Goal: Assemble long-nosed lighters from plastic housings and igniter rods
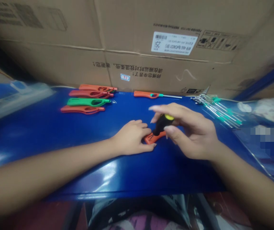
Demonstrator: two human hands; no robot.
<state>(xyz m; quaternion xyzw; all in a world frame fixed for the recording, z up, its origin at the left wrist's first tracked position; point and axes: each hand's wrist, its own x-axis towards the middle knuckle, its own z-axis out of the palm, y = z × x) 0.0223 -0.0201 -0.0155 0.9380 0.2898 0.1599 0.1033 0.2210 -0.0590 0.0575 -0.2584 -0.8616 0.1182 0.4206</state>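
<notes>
An orange lighter casing [152, 138] lies on the blue table, partly hidden by both hands. My left hand [134, 137] is closed on its left end, pressing it against the tabletop. In my right hand [189, 131] is a short screwdriver with a black and yellow handle [163, 123]. My fingers and thumb wrap around that handle, and it stands tilted over the casing. Its tip is at the casing's surface; any screw there is too small to make out.
Several orange and red casings [86, 109] and a green casing [86, 102] lie at the back left. An orange lighter with a metal tube [156, 95] rests behind my hands. Metal tubes with green parts [223, 110] are piled at right. A cardboard box [127, 38] backs the table [55, 140].
</notes>
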